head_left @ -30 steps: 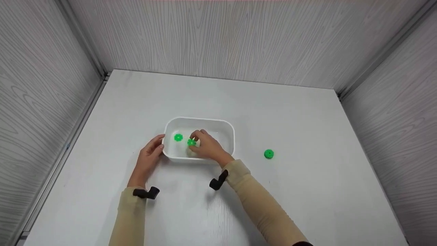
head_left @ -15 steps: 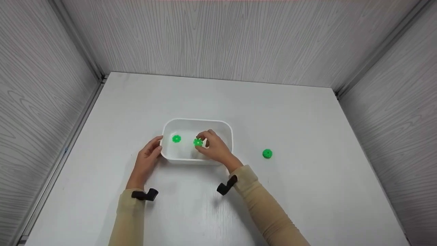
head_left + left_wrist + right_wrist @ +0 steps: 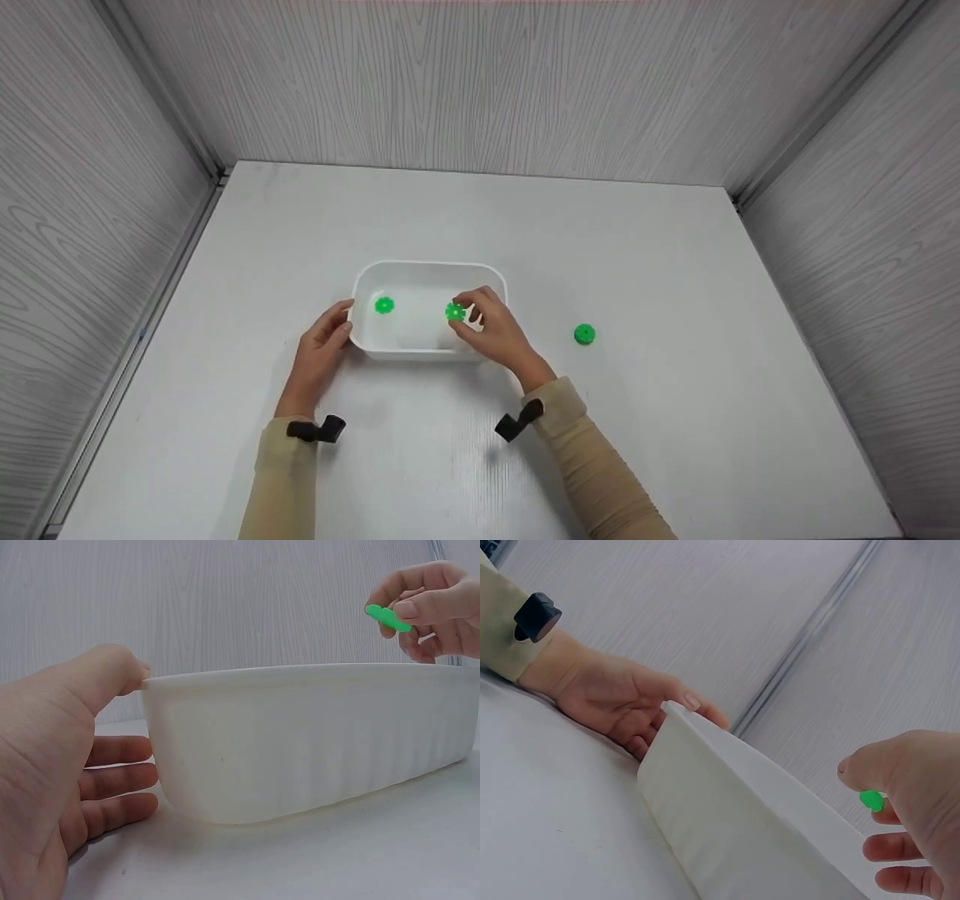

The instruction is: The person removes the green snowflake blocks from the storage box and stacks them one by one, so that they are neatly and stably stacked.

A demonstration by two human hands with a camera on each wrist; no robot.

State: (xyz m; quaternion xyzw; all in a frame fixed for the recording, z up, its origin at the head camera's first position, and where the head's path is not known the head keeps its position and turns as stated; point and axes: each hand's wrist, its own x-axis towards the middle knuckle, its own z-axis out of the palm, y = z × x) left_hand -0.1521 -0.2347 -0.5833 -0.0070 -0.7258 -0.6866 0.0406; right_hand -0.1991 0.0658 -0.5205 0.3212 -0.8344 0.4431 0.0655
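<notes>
A white plastic tub (image 3: 427,352) stands on the table. My left hand (image 3: 321,356) is at its left end. In the left wrist view the left thumb rests at the rim, and fairly straight fingers (image 3: 120,780) lie against the outer wall. My right hand (image 3: 495,330) pinches a green notched plastic disc (image 3: 454,311) between thumb and fingers. In the left wrist view this disc (image 3: 388,618) is above the rim, apart from the tub. Another green notched disc (image 3: 384,305) lies on the tub floor, to the left.
Right of the tub, a thicker green notched piece (image 3: 584,334) sits on the white table (image 3: 660,420); whether it is a stack I cannot tell. Pale wood-grain panels (image 3: 480,90) enclose the table at the back and both sides.
My right hand, still pinching the green disc, has moved right across the tub toward its right end. The left hand stays at the tub's left end. The view has shifted slightly.
</notes>
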